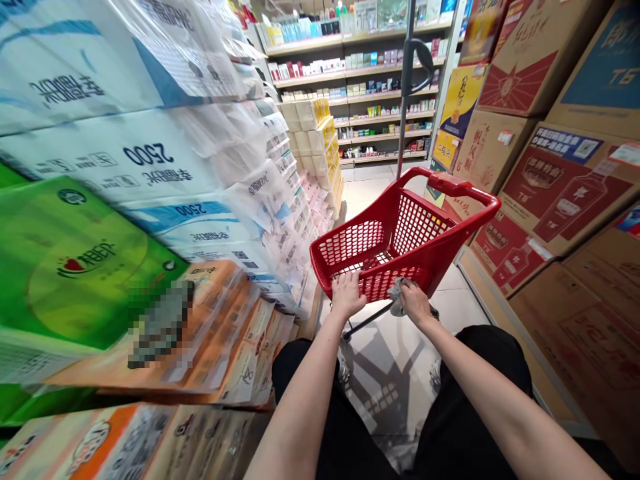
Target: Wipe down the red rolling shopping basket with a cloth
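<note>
A red plastic shopping cart (327, 259) with a lattice basket stands before my knees, turned at an angle. My left hand (349, 295) is closed over the near rim of its basket, fingertips hooked over the edge. In my right hand (416, 303) is a crumpled grey cloth (397, 298), pressed to the outside of the basket's near side, below the rim. The palm hides part of the cloth. The cart's raised red handle (467, 190) is at the upper right, apart from both hands.
Stacked tissue packs (200, 167) rise close on the left, with a green pack (75, 267) and orange packs (215, 320) nearer me. Cardboard cartons (545, 200) line the right. Behind the cart stand a grey upright pole (404, 120) and shelves of small boxes (360, 67).
</note>
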The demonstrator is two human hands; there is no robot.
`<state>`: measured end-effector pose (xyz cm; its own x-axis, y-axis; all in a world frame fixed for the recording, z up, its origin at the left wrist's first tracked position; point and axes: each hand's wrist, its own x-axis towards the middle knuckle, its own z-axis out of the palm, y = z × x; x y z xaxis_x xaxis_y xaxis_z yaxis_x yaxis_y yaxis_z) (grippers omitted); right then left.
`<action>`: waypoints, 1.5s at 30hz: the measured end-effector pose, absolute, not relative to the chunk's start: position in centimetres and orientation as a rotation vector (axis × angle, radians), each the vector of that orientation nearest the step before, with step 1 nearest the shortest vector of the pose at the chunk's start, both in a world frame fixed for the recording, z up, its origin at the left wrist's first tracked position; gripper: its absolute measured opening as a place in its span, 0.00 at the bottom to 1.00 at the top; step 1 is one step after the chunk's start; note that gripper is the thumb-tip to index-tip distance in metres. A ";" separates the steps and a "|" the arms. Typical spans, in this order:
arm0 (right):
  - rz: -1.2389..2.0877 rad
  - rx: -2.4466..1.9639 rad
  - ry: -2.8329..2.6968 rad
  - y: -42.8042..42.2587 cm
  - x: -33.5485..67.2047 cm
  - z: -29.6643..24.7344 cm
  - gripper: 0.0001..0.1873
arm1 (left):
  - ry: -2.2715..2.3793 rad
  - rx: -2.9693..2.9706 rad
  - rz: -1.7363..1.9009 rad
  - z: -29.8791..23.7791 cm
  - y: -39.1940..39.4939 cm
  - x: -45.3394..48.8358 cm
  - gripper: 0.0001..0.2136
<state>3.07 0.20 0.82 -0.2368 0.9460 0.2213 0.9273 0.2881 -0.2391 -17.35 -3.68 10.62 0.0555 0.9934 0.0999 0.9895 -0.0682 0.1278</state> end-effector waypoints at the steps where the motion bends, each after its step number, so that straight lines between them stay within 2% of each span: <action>1: 0.082 -1.700 -2.227 0.0 2.7 0.7 0.19 | 2.128 2.266 0.255 10.5 -3.7 -17.4 0.27; 7: 0.183 -1.808 -2.246 1.3 1.1 1.0 0.20 | 2.112 2.285 0.285 10.1 -3.7 -17.8 0.27; 12: 0.067 -1.686 -2.304 0.6 1.9 2.2 0.16 | 2.097 2.291 0.286 10.0 -3.8 -17.9 0.28; 17: -0.036 -1.564 -2.335 -0.8 0.5 2.8 0.18 | 2.104 2.317 0.307 9.8 -4.0 -18.1 0.28; 22: -0.033 -1.692 -2.356 -0.2 -1.3 3.3 0.20 | 2.120 2.314 0.312 9.6 -3.8 -18.2 0.28; 27: -0.053 -1.617 -2.384 -0.5 -0.5 4.0 0.14 | 2.118 2.316 0.307 9.6 -4.0 -18.0 0.28; 32: -0.123 -1.466 -2.461 -1.5 -1.2 3.8 0.15 | 2.107 2.331 0.306 9.5 -4.0 -18.1 0.28; 38: -0.157 -1.501 -2.594 -1.7 -2.1 1.9 0.22 | 2.112 2.320 0.315 9.6 -3.7 -18.2 0.28; 45: -0.069 -1.685 -2.424 -1.0 -3.4 1.5 0.22 | 2.116 2.301 0.289 9.8 -3.5 -17.6 0.29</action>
